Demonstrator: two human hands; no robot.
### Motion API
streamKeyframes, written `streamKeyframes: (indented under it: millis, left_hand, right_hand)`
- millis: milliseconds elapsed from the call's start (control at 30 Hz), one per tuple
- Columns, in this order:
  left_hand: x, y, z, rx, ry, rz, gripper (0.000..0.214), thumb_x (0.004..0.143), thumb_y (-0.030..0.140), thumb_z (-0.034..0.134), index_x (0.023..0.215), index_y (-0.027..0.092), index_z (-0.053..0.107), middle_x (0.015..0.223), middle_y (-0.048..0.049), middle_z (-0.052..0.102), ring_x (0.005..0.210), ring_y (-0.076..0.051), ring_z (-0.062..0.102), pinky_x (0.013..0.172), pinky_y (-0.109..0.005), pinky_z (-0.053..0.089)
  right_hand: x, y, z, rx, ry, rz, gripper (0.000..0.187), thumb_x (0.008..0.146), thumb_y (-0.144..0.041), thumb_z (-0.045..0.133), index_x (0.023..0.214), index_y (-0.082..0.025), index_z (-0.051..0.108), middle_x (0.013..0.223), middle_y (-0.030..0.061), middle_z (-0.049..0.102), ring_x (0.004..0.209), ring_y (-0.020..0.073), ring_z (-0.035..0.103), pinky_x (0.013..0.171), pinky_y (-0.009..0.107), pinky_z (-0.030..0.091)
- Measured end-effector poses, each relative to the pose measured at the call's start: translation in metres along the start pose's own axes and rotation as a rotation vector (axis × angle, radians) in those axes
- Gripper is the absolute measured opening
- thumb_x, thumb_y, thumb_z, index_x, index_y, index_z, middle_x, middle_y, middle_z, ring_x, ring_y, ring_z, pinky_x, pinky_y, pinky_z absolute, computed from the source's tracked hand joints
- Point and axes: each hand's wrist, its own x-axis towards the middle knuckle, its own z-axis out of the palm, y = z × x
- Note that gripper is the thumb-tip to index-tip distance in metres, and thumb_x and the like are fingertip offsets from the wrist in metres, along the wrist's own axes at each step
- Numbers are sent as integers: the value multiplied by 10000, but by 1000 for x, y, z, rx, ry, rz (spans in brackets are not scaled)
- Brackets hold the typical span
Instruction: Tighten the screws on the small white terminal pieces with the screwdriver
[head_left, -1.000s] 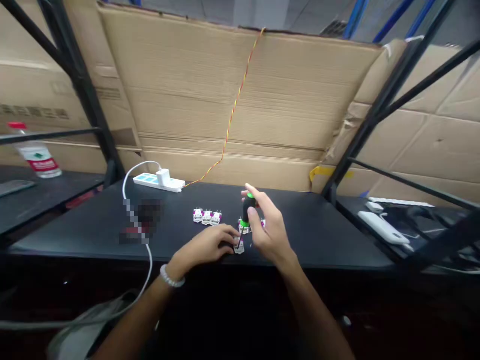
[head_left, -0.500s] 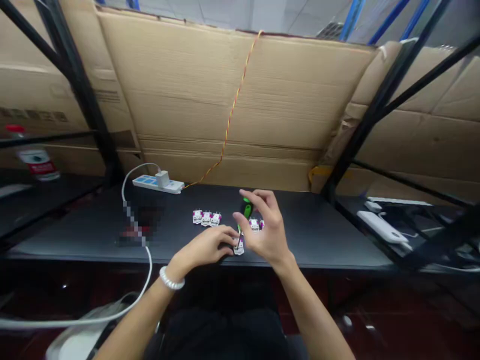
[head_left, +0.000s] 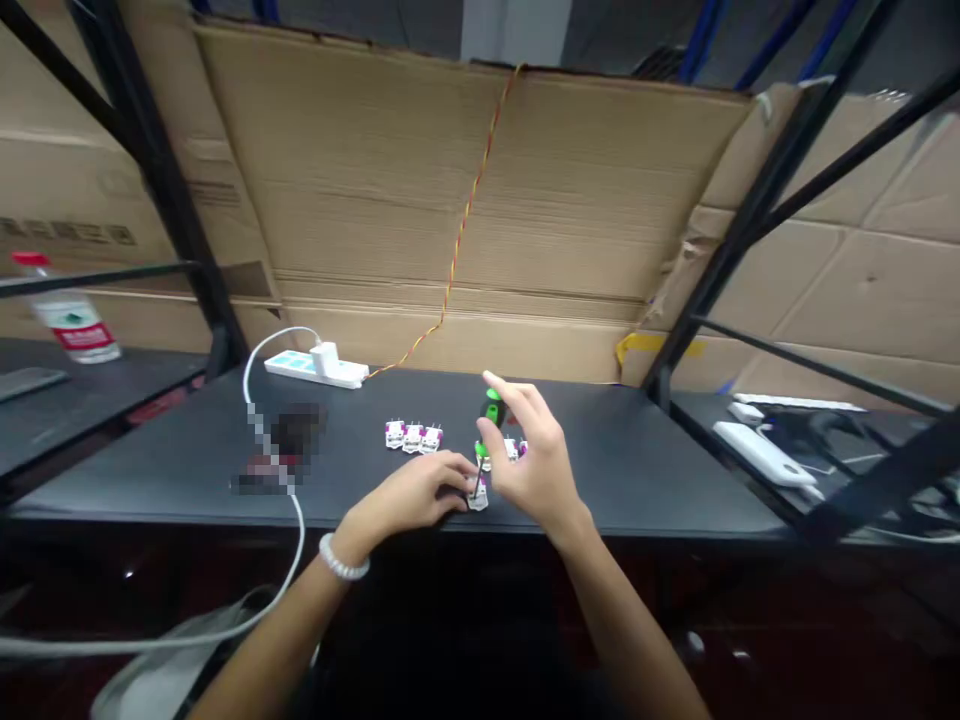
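Note:
My right hand point(head_left: 531, 455) grips a green and black screwdriver point(head_left: 493, 410) between thumb and fingers, its shaft slanting down. The tip meets a small white and purple part point(head_left: 478, 496) on the black table, close to the front edge. From the left, my left hand point(head_left: 424, 488) pinches this part with curled fingers; a white coil band circles the wrist. A row of similar white and purple parts point(head_left: 412, 437) lies left of the screwdriver. More of them point(head_left: 510, 449) sit behind my right hand, partly covered by it.
A white power strip point(head_left: 289, 364) with a plugged-in adapter lies at the back left, its white cable point(head_left: 300, 520) running over the table's front edge. Cardboard point(head_left: 360, 180) walls the back. Black posts point(head_left: 720, 260) stand on both sides. A red-capped bottle point(head_left: 79, 325) is far left.
My right fingers have shifted slightly on the screwdriver handle, and the thumb sits a little further right. My left hand and the part stay in place.

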Motion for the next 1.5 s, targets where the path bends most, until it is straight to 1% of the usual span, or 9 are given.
streamKeyframes:
  millis: [100,267,400,467,600,933,1267,1400,1500]
  left_hand:
    - [0,-1,1,-1,-6,-2,190,894,115,767,1031,224,842,1274,-71,764,1165,-261,713,1078,-375,535]
    - [0,-3,2,10,-14,-5,176,898,131,773,1021,234,844,1266,-64,766,1169,-265,714,1089,-394,535]
    - [0,-3,2,5,-8,-2,180,904,131,766,1038,224,843,1283,-69,760,1170,-257,713,1088,-377,537]
    - [0,-2,1,4,-7,-4,170,902,130,769,1025,222,844,1282,-67,759,1168,-257,712,1089,-375,536]
    - [1,0,0,7,-10,-15,165,895,131,777,1011,230,842,1263,-58,762,1155,-255,715,1086,-379,536]
    - [-1,-6,3,2,12,17,154,921,161,748,1025,235,834,1279,-59,762,1163,-249,718,1073,-377,545]
    - [2,1,6,-29,63,45,134,933,255,776,1063,230,797,1318,-85,737,1258,-279,655,1110,-436,517]
    - [4,7,13,-38,28,93,343,925,385,807,1247,278,758,1467,-82,665,1415,-305,548,1225,-491,405]
    - [6,7,19,-11,-13,87,412,937,407,796,1326,291,733,1441,-81,694,1430,-312,543,1238,-512,366]
  right_hand:
    - [0,-1,-1,25,-36,-11,537,984,-152,510,1513,-242,537,1221,111,678,1109,243,679,982,425,584]
    - [0,1,0,-41,18,19,460,943,-273,682,1398,-225,641,1136,102,652,992,244,675,882,404,604]
    - [1,2,-1,-11,-34,19,543,981,-161,515,1520,-232,530,1196,104,691,1041,238,681,940,407,581]
    - [1,1,-2,-2,-42,21,545,983,-167,510,1526,-219,521,1205,107,692,1050,238,680,952,405,576]
    - [1,0,-2,-41,-7,26,476,964,-253,640,1437,-218,599,1120,87,679,960,228,667,881,382,589]
    - [1,2,-8,-56,62,27,432,956,-225,665,1387,-214,627,984,38,652,759,169,593,704,317,546]
    - [-4,24,-29,-170,169,76,389,960,-325,710,1336,-238,662,918,14,623,700,163,558,697,342,539]
    - [-9,31,-28,-170,186,99,385,956,-335,718,1326,-242,665,938,18,633,707,162,568,692,341,547]
    - [-11,32,-28,-166,199,106,382,958,-333,716,1325,-242,665,934,18,632,712,163,570,695,342,548]
